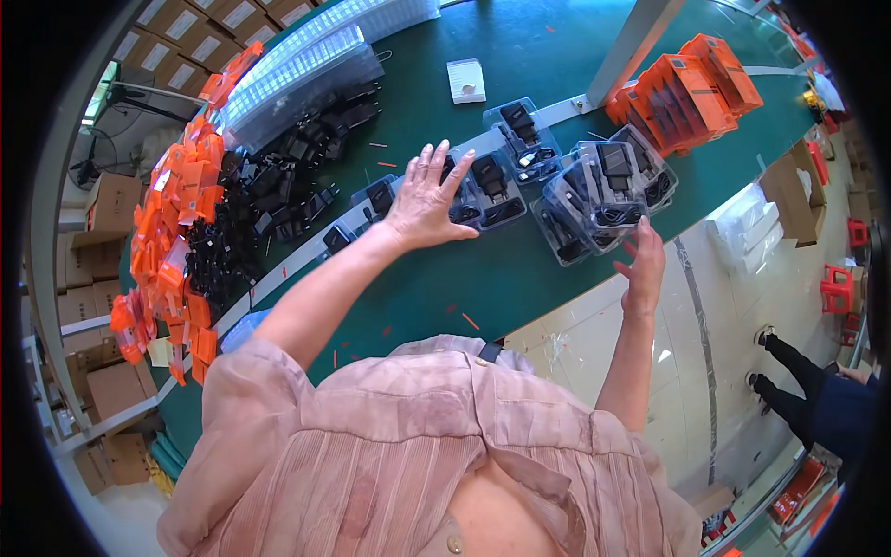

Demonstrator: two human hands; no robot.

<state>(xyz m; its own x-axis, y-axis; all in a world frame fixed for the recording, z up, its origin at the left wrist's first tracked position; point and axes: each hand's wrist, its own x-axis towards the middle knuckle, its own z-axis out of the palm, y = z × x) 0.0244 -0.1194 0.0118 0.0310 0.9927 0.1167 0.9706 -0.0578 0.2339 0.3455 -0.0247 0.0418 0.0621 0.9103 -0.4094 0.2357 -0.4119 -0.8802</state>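
Observation:
My left hand (427,200) is spread wide over a row of clear plastic trays (498,212), each with a black charger in it. Its fingers are apart and hide part of the row; whether they touch it I cannot tell. My right hand (643,269) has loosely parted fingers at the near right edge of a stack of filled clear trays (613,176). Nothing shows in its grip, and contact with the stack is unclear. In the stacked trays lie black chargers with coiled black cables. Another filled tray (522,125) sits just behind the row.
On the green table (408,306), loose black chargers (302,144), black cables (223,246), orange packages (176,213) and nested clear trays (297,88) crowd the left. Orange boxes (682,97) stand at far right, beside a metal post (640,42). A person (826,399) stands on the right.

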